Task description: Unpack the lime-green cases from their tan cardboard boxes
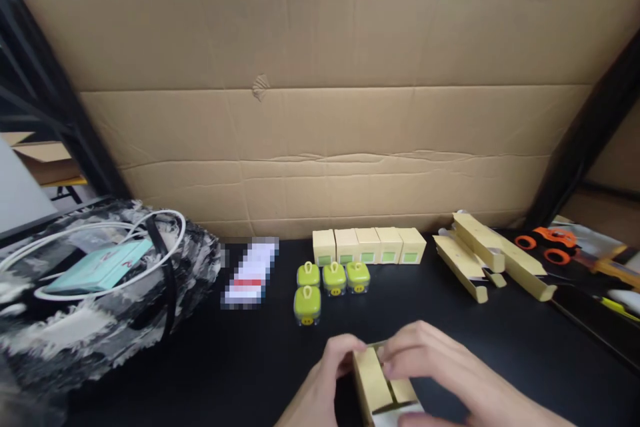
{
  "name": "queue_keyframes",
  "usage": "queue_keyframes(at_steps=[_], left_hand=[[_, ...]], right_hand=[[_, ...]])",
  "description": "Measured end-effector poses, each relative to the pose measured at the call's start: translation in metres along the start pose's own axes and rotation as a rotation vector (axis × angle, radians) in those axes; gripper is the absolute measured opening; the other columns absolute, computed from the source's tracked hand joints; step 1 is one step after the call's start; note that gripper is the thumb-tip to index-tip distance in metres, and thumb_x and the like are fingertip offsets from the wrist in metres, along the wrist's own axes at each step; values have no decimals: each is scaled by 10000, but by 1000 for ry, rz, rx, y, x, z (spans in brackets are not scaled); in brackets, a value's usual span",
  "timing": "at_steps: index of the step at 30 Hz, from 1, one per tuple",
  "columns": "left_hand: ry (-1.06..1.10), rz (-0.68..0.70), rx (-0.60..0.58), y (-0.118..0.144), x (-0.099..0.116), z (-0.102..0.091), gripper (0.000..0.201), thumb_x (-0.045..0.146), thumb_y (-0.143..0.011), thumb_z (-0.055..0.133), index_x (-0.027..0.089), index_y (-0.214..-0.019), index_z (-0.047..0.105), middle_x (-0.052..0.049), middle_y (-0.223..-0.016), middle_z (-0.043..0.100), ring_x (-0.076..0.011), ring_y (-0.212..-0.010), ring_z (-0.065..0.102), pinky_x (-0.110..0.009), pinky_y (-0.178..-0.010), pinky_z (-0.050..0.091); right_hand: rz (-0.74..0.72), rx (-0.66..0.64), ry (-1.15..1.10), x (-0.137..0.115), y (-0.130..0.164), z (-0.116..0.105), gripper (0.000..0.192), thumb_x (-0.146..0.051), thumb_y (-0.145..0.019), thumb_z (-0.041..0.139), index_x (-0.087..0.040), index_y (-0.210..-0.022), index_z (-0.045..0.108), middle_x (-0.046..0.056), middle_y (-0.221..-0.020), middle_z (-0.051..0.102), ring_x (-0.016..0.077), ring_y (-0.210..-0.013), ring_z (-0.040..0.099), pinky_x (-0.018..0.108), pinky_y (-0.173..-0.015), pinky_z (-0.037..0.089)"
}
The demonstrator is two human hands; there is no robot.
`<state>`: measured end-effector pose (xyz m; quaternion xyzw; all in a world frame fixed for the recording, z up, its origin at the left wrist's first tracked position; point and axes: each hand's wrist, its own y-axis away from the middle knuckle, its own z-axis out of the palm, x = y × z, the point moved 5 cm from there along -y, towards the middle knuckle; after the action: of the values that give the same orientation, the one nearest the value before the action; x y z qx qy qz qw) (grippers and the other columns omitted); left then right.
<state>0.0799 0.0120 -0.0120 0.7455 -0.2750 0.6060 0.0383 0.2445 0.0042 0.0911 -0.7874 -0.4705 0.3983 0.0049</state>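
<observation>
Close to me, a small pale yellow cardboard box point(371, 379) stands between my hands with its flaps partly folded in. My left hand point(327, 380) grips its left side, thumb and fingers around the edge. Over the box's right side and flaps lies my right hand point(437, 370), fingers bent against the card. Whatever is inside the box is hidden. Just beyond sit several small lime-green lidded containers point(307, 305) with loop handles on top. Behind them is a row of closed pale yellow boxes point(367, 247) with green labels.
Flattened yellow cartons point(475, 250) lie at the back right beside an orange toy car point(555, 240). To the left are a pixelated white item point(253, 272) and a fluffy grey-black bundle point(195, 267) with white cable and a teal box point(103, 265). A cardboard wall point(325, 120) stands behind.
</observation>
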Motion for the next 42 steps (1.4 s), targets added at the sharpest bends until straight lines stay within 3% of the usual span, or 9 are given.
queue_keyframes(at_steps=[4,11,17,21,27,29,33,36,42], left_hand=[[-150,-124,-40,-1,12,-1,765,161,-605,790,264,-1268,423,-85,-1271,552,-280,-1177,547,-364,-1000,427],[-16,-44,75,-2,32,3,496,185,-701,728,269,-999,341,-38,-1088,626,-213,-1006,642,-329,-871,483],[-102,-23,76,2,9,7,680,258,-629,801,283,-1002,232,-43,-1042,576,-213,-895,630,-323,-782,467],[-114,-26,25,5,-12,8,627,273,-665,732,275,-1019,215,-43,-979,592,-198,-787,620,-285,-675,443],[103,-137,31,-6,12,-5,597,387,-655,735,241,-1027,292,17,-775,574,-123,-626,495,-232,-587,353],[203,-224,32,-10,20,-10,574,522,-707,680,225,-1042,322,73,-620,495,-84,-502,394,-201,-495,285],[422,-418,72,-11,11,-12,470,578,-710,670,210,-836,406,80,-554,469,-65,-465,380,-187,-465,279],[567,-485,163,-9,-6,-9,466,558,-661,716,179,-704,450,30,-641,516,-93,-580,494,-214,-565,365],[599,-531,166,-8,-27,-3,506,641,-726,592,136,-738,564,-11,-664,560,-161,-659,568,-281,-633,431]], right_hand=[[-176,-113,216,-12,-7,-2,310,-230,-853,671,-228,-1131,535,65,-1097,695,177,-1082,616,280,-955,490],[-252,-214,454,-9,-5,6,343,-324,-942,522,-162,-1244,534,144,-1204,663,239,-1246,514,394,-1028,435],[-303,-233,649,-2,-5,7,253,-303,-929,495,-159,-1034,674,130,-864,745,268,-751,695,442,-763,559],[-392,-281,690,-6,-8,7,271,-327,-944,497,-160,-1102,640,136,-1093,711,285,-1080,625,423,-959,478],[-89,-4,313,14,-6,-4,219,-285,-917,506,-195,-730,577,97,-894,649,228,-843,621,353,-717,527],[108,38,31,32,-3,3,178,-283,-930,477,-210,-804,578,73,-964,613,192,-842,607,320,-727,514],[483,-52,-762,51,1,38,368,-497,-908,495,-224,-1149,551,61,-995,655,211,-954,634,332,-846,487],[595,-152,-1200,41,-1,59,407,-511,-901,477,-174,-1054,645,75,-909,704,215,-924,669,315,-837,478],[721,-258,-1333,42,3,64,443,-455,-926,420,-133,-819,705,72,-842,714,113,-757,663,190,-726,439]])
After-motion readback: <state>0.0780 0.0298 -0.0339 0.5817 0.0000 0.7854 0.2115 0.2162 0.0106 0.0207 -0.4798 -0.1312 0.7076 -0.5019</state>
